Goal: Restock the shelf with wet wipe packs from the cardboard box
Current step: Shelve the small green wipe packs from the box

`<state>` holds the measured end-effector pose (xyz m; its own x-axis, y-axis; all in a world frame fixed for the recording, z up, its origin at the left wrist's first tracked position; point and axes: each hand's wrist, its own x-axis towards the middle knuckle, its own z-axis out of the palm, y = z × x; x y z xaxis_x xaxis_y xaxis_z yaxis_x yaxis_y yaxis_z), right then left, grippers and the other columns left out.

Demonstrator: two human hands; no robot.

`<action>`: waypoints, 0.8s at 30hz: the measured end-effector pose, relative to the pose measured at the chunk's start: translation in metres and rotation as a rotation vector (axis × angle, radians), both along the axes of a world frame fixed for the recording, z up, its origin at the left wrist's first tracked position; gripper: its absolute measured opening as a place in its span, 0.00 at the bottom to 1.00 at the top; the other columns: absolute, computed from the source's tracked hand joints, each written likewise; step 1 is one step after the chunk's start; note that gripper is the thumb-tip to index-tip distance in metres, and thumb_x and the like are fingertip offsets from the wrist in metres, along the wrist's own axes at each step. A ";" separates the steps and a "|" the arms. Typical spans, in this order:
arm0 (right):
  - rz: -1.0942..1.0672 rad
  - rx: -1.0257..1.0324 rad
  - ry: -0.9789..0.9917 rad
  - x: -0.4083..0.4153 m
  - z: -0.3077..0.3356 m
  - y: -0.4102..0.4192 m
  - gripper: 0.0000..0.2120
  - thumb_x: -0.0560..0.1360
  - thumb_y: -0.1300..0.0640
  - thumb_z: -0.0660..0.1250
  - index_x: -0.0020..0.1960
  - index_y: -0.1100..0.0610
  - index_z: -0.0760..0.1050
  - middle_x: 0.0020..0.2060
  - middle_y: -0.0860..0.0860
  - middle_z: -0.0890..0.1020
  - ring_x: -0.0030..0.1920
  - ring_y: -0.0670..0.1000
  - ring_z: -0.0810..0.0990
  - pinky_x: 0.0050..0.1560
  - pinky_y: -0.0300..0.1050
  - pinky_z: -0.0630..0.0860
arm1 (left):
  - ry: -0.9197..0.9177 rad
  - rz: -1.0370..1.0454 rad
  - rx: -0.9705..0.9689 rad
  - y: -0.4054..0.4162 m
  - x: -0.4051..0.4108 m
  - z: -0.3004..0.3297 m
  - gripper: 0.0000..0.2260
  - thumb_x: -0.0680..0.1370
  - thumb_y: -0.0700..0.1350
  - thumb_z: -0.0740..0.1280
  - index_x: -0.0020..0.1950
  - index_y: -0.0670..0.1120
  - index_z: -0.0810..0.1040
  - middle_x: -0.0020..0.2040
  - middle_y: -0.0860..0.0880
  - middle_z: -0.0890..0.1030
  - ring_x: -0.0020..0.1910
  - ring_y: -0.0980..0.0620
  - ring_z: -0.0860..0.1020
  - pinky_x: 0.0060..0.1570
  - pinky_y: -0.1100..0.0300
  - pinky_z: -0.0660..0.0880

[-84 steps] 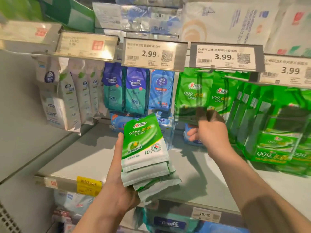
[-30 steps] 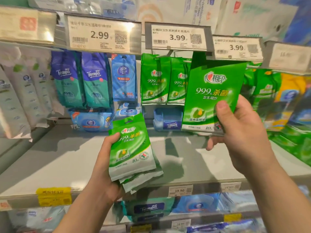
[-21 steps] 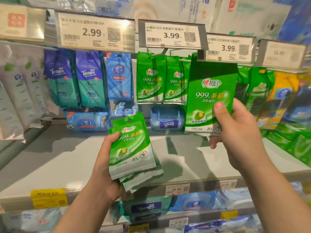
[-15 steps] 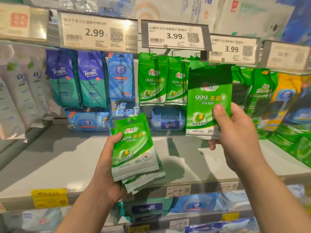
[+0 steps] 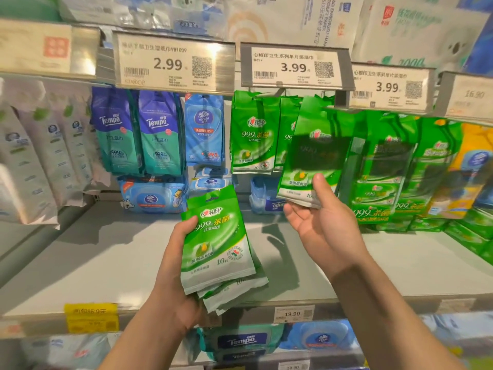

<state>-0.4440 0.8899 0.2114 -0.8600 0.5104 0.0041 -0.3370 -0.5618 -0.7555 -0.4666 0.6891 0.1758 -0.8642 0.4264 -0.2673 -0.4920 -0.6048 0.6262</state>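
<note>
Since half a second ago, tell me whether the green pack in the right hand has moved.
Yes. The green wipe pack pinched by the right hand has risen toward the 3.99 price tag, its top now among the hanging green packs.

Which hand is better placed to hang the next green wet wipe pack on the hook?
The right hand: its thumb pinches one green wet wipe pack raised at the hook row. The left hand grips the stack.
</note>
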 end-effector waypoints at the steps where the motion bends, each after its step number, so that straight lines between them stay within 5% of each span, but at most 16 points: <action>1: -0.031 -0.018 -0.017 -0.008 0.002 0.001 0.09 0.80 0.53 0.70 0.55 0.58 0.76 0.46 0.59 0.86 0.44 0.56 0.87 0.42 0.47 0.83 | 0.000 -0.001 -0.003 0.000 0.000 0.000 0.17 0.75 0.58 0.68 0.38 0.48 0.88 0.43 0.43 0.87 0.34 0.43 0.85 0.40 0.50 0.82; 7: -0.107 -0.029 -0.099 -0.048 0.016 0.014 0.12 0.79 0.53 0.72 0.55 0.61 0.76 0.50 0.59 0.84 0.42 0.57 0.85 0.39 0.49 0.83 | 0.014 0.018 0.011 -0.003 -0.002 0.003 0.18 0.76 0.57 0.67 0.35 0.48 0.88 0.41 0.44 0.87 0.32 0.44 0.85 0.32 0.52 0.82; 11: -0.113 -0.084 -0.092 -0.062 0.021 0.024 0.09 0.77 0.54 0.74 0.48 0.58 0.76 0.42 0.56 0.83 0.39 0.55 0.83 0.43 0.52 0.81 | 0.011 0.015 0.037 -0.006 -0.002 0.003 0.20 0.77 0.57 0.67 0.33 0.47 0.88 0.38 0.43 0.86 0.30 0.44 0.84 0.28 0.52 0.82; 17: -0.074 -0.190 -0.118 -0.066 0.003 0.033 0.09 0.79 0.53 0.71 0.48 0.56 0.74 0.39 0.54 0.82 0.33 0.50 0.83 0.33 0.47 0.83 | 0.013 -0.028 0.072 -0.010 -0.003 -0.003 0.17 0.73 0.59 0.68 0.38 0.48 0.88 0.42 0.43 0.87 0.34 0.42 0.85 0.35 0.49 0.82; 20: 0.046 -0.033 -0.325 -0.048 -0.012 0.020 0.11 0.83 0.50 0.65 0.48 0.58 0.71 0.42 0.56 0.83 0.39 0.54 0.84 0.38 0.49 0.81 | 0.013 -0.049 0.070 -0.011 -0.004 -0.006 0.18 0.74 0.59 0.68 0.41 0.46 0.89 0.45 0.42 0.87 0.37 0.42 0.85 0.47 0.50 0.79; 24: 0.329 0.411 -0.474 -0.008 -0.014 -0.014 0.17 0.81 0.42 0.65 0.48 0.58 0.75 0.29 0.54 0.77 0.25 0.51 0.73 0.28 0.42 0.67 | 0.009 -0.082 0.077 -0.009 -0.004 -0.010 0.19 0.75 0.59 0.67 0.44 0.45 0.89 0.48 0.40 0.87 0.39 0.41 0.85 0.53 0.49 0.76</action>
<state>-0.4517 0.8761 0.1979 -0.9262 0.2609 -0.2722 0.2188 -0.2162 -0.9515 -0.4708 0.6802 0.1660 -0.8275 0.5151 -0.2234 -0.5368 -0.6092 0.5837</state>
